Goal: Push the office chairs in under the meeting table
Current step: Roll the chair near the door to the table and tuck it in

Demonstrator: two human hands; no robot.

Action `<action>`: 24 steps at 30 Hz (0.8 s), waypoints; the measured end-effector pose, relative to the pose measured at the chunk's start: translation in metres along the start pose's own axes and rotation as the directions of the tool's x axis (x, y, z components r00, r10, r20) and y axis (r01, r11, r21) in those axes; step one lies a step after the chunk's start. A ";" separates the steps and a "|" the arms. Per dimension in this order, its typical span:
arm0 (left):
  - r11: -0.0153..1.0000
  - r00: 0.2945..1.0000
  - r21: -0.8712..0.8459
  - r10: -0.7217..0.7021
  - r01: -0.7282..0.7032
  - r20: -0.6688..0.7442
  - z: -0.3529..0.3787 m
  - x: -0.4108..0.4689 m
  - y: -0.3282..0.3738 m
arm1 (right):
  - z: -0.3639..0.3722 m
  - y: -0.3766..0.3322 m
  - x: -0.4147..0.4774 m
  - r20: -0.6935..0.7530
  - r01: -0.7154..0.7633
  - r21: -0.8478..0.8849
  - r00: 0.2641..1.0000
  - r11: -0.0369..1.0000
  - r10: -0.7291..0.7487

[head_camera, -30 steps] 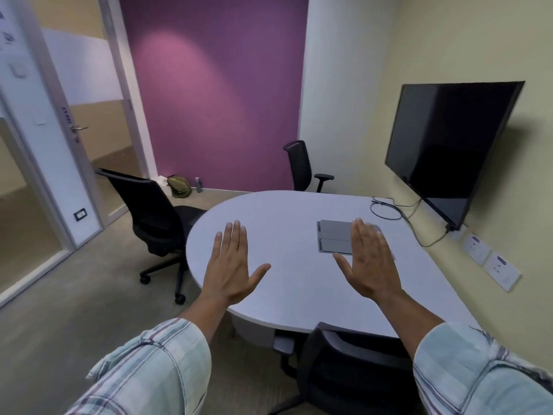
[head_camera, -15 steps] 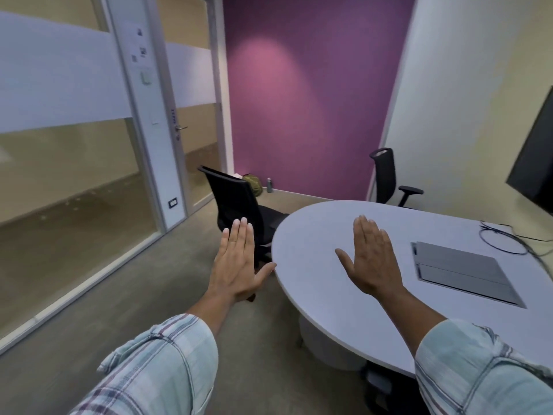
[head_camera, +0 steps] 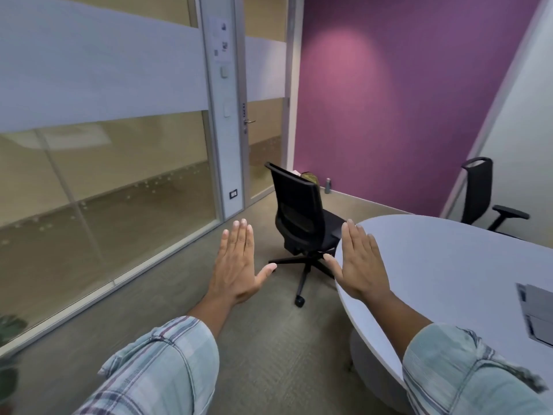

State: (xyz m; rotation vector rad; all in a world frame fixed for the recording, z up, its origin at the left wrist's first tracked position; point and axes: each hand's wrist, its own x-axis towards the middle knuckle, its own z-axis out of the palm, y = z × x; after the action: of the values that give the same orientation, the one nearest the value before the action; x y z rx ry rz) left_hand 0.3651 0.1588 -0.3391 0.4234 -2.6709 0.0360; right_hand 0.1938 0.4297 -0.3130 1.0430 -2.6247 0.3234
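Note:
A black mesh-backed office chair [head_camera: 299, 217] stands on the carpet at the rounded end of the pale grey meeting table [head_camera: 443, 265], its back toward me and its seat only partly under the edge. A second black chair [head_camera: 478, 193] with an armrest stands at the table's far side by the white wall. My left hand [head_camera: 236, 265] is held out flat and empty over the floor, short of the near chair. My right hand [head_camera: 359, 265] is also flat and empty, above the table's left edge. Neither hand touches a chair.
A glass partition with a frosted band and a door [head_camera: 260, 121] runs along the left. A purple wall closes the far end, with a small bottle [head_camera: 328, 186] and a bag [head_camera: 309, 177] on the floor before it. A grey cover plate [head_camera: 538, 313] lies in the tabletop.
My view has swung left, from the table and wall screen toward the glass partition. The near chair now sits ahead between my hands, which stay flat and empty.

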 end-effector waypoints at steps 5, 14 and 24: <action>0.997 0.998 0.055 -0.055 0.054 0.016 0.018 0.027 -0.043 | 0.035 -0.017 0.057 -0.018 0.065 0.017 0.998 0.998 -0.065; 0.993 0.997 0.106 -0.056 0.051 0.049 0.072 0.134 -0.104 | 0.111 -0.018 0.191 0.030 0.095 0.058 0.995 0.994 -0.097; 0.990 0.998 0.139 -0.011 0.003 0.061 0.120 0.277 -0.144 | 0.168 0.005 0.335 0.019 0.053 0.076 0.998 0.996 -0.055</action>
State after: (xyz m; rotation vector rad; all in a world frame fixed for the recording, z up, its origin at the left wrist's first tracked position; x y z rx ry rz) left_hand 0.1207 -0.0690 -0.3365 0.4853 -2.7372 0.2110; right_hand -0.0740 0.1702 -0.3515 1.1455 -2.6160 0.4041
